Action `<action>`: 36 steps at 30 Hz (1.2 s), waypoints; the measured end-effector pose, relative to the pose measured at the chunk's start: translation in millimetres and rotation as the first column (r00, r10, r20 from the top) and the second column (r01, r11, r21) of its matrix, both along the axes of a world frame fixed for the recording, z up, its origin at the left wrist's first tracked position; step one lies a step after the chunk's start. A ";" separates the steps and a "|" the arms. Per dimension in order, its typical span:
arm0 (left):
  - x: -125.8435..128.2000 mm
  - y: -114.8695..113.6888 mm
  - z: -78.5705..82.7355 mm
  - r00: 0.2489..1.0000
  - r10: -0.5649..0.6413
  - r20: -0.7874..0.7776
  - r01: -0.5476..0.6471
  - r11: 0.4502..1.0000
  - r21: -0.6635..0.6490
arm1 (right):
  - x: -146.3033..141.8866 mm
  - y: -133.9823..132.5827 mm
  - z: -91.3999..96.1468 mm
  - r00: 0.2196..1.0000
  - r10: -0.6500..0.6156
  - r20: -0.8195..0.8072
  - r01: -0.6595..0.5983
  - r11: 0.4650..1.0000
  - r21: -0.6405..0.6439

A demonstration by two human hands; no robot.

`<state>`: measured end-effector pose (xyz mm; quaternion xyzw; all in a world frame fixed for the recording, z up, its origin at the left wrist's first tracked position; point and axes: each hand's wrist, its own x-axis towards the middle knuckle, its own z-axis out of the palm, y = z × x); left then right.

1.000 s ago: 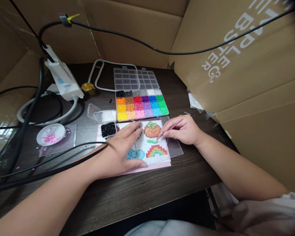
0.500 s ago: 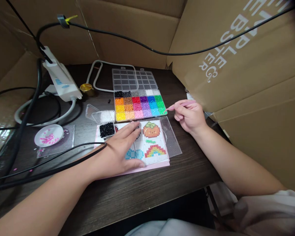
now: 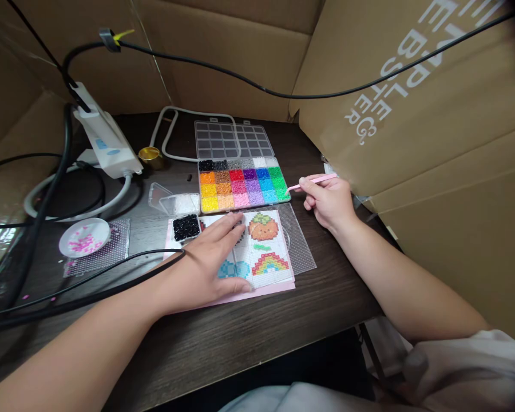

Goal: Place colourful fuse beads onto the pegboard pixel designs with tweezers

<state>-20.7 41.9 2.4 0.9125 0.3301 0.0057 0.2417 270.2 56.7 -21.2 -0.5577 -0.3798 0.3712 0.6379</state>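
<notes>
My left hand (image 3: 210, 257) lies flat with its fingers spread on a sheet of pixel patterns (image 3: 271, 283), under or over a clear pegboard. Green beads (image 3: 262, 247) form a short row there, between the orange fruit and rainbow pictures. In my right hand (image 3: 328, 200) is a pair of pink tweezers (image 3: 317, 179), gripped between thumb and fingers. Their tips are at the green compartment on the right side of the bead box (image 3: 223, 209). Whether a bead is between the tips is too small to tell. A small box of black beads (image 3: 186, 228) touches the sheet near my left fingers.
At the left, a white dish (image 3: 84, 237) with pink beads rests on a clear pegboard (image 3: 120, 246). A black cable (image 3: 141, 280) crosses my left forearm. Behind stand a gold cup (image 3: 150, 157) and a white power strip (image 3: 107, 143). Cardboard walls (image 3: 433, 154) enclose the table.
The tweezers have tilted and shifted slightly, their tips staying at the green beads. My left hand remains flat on the sheet. The whole view has moved a little.
</notes>
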 end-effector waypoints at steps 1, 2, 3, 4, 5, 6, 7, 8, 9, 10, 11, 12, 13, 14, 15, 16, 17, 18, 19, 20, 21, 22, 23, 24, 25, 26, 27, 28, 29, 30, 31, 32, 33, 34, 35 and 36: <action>0.1 0.0 -0.1 1.000 0.001 0.002 -0.001 1.000 -0.001 | 0.2 0.2 0.2 1.000 -0.002 0.000 0.002 1.000 -0.008; 0.1 -0.1 -0.3 1.000 0.003 0.007 -0.003 1.000 -0.002 | 0.5 0.1 0.4 1.000 0.000 0.001 0.000 1.000 -0.010; 0.1 -0.1 -0.4 1.000 0.004 0.014 -0.004 1.000 -0.005 | 0.8 -0.3 0.7 1.000 0.005 0.003 -0.005 1.000 -0.004; 0.0 -0.2 -0.5 1.000 0.004 0.023 -0.004 1.000 -0.010 | 0.9 -1.2 1.0 1.000 0.019 0.008 -0.019 1.000 0.011; -0.2 -0.4 -0.5 0.999 0.007 0.036 -0.007 1.000 -0.017 | 0.9 -2.9 1.6 0.999 0.045 0.017 -0.046 0.998 0.034; -0.4 -0.6 -0.6 0.999 0.012 0.050 -0.011 1.000 -0.022 | 0.4 -5.4 2.4 0.996 0.084 0.033 -0.086 0.994 0.061; -0.6 -0.9 -0.6 0.998 0.015 0.063 -0.013 1.000 -0.028 | -0.4 -8.8 3.6 0.989 0.137 0.061 -0.142 0.986 0.086; -0.7 -1.1 -0.6 0.997 0.018 0.072 -0.016 0.999 -0.033 | -1.8 -13.1 5.1 0.974 0.205 0.100 -0.215 0.972 0.098; -0.8 -1.3 -0.7 0.997 0.019 0.077 -0.017 0.999 -0.036 | -3.7 -18.0 6.8 0.949 0.282 0.144 -0.297 0.950 0.094; -0.9 -1.4 -0.8 0.997 0.019 0.078 -0.016 0.999 -0.035 | -5.9 -23.3 8.7 0.917 0.356 0.181 -0.374 0.924 0.078; -0.8 -1.5 -1.0 0.997 0.017 0.077 -0.014 0.999 -0.034 | -8.4 -28.7 10.7 0.881 0.424 0.209 -0.443 0.895 0.055; -0.8 -1.5 -1.1 0.997 0.014 0.078 -0.012 0.999 -0.032 | -10.9 -33.7 12.5 0.845 0.484 0.229 -0.503 0.864 0.030; -0.7 -1.6 -1.3 0.997 0.014 0.081 -0.011 1.000 -0.029 | -13.2 -38.1 14.1 0.809 0.533 0.248 -0.552 0.834 0.008; -0.6 -1.6 -1.3 0.996 0.014 0.087 -0.011 1.000 -0.027 | -15.1 -41.5 15.3 0.780 0.566 0.268 -0.586 0.810 -0.005; -0.5 -1.7 -1.3 0.996 0.013 0.092 -0.011 1.000 -0.025 | -16.4 -43.9 16.1 0.753 0.589 0.292 -0.612 0.790 -0.015; -0.5 -1.8 -1.3 0.996 0.013 0.093 -0.011 1.000 -0.024 | -17.3 -45.3 16.4 0.730 0.606 0.317 -0.632 0.775 -0.025; -0.6 -1.9 -1.2 0.996 0.012 0.087 -0.010 1.000 -0.021 | -17.6 -45.8 16.4 0.712 0.616 0.335 -0.645 0.763 -0.032; -0.6 -1.9 -1.1 0.997 0.010 0.080 -0.008 1.000 -0.018 | -17.5 -45.6 15.9 0.703 0.623 0.344 -0.653 0.756 -0.035; -0.7 -2.0 -1.1 0.997 0.008 0.073 -0.007 1.000 -0.014 | -17.1 -45.0 15.3 0.697 0.628 0.346 -0.659 0.752 -0.037; -0.9 -2.0 -1.2 0.998 0.006 0.068 -0.005 1.000 -0.012 | -16.7 -44.3 14.6 0.691 0.635 0.345 -0.664 0.746 -0.042; -1.0 -2.0 -1.3 0.998 0.005 0.069 -0.005 1.000 -0.011 | -16.2 -43.5 13.9 0.688 0.639 0.345 -0.667 0.744 -0.047; -1.1 -2.0 -1.5 0.997 0.004 0.073 -0.004 1.000 -0.010 | -15.8 -43.0 13.4 0.686 0.640 0.347 -0.668 0.743 -0.050; -1.2 -1.9 -1.8 0.997 0.005 0.079 -0.004 1.000 -0.009 | -15.7 -42.6 13.0 0.684 0.641 0.350 -0.668 0.742 -0.053; -1.3 -1.8 -2.1 0.996 0.004 0.085 -0.004 1.000 -0.007 | -15.7 -42.5 12.7 0.683 0.640 0.352 -0.668 0.742 -0.055; -1.4 -1.7 -2.4 0.996 0.003 0.089 -0.003 1.000 -0.005 | -16.0 -42.5 12.6 0.684 0.639 0.351 -0.666 0.744 -0.054; -1.4 -1.6 -2.6 0.996 0.002 0.091 -0.002 1.000 -0.003 | -16.3 -42.6 12.5 0.686 0.639 0.348 -0.666 0.744 -0.054; -1.4 -1.5 -2.8 0.996 0.001 0.093 -0.001 1.000 -0.003 | -16.7 -42.6 12.4 0.687 0.639 0.345 -0.665 0.745 -0.054; -1.3 -1.4 -2.8 0.995 0.000 0.095 0.000 1.000 -0.005 | -17.0 -42.7 12.3 0.689 0.638 0.343 -0.664 0.746 -0.054; -1.2 -1.3 -2.8 0.995 0.000 0.099 0.001 1.000 -0.009 | -17.3 -42.7 12.1 0.692 0.637 0.341 -0.662 0.748 -0.054; -1.1 -1.2 -2.8 0.995 -0.001 0.101 0.002 1.000 -0.014 | -17.5 -42.6 11.9 0.692 0.637 0.341 -0.661 0.748 -0.056; -1.0 -1.2 -2.7 0.995 0.000 0.102 0.002 1.000 -0.016 | -17.5 -42.5 11.6 0.692 0.636 0.342 -0.660 0.749 -0.057; -0.9 -1.3 -2.7 0.995 0.000 0.103 0.002 1.000 -0.017 | -17.4 -42.4 11.4 0.690 0.636 0.345 -0.661 0.748 -0.057; -0.9 -1.3 -2.7 0.995 0.000 0.101 0.002 1.000 -0.015 | -17.2 -42.4 11.2 0.689 0.637 0.346 -0.662 0.747 -0.057; -0.9 -1.4 -2.8 0.995 0.000 0.099 0.001 1.000 -0.012 | -16.9 -42.3 11.0 0.686 0.639 0.347 -0.664 0.745 -0.060; -0.9 -1.4 -3.0 0.995 0.000 0.098 0.001 1.000 -0.010 | -16.7 -42.3 11.0 0.683 0.642 0.348 -0.666 0.743 -0.063; -1.0 -1.4 -3.3 0.995 0.000 0.101 0.001 1.000 -0.009 | -16.5 -42.2 11.1 0.681 0.644 0.349 -0.667 0.742 -0.068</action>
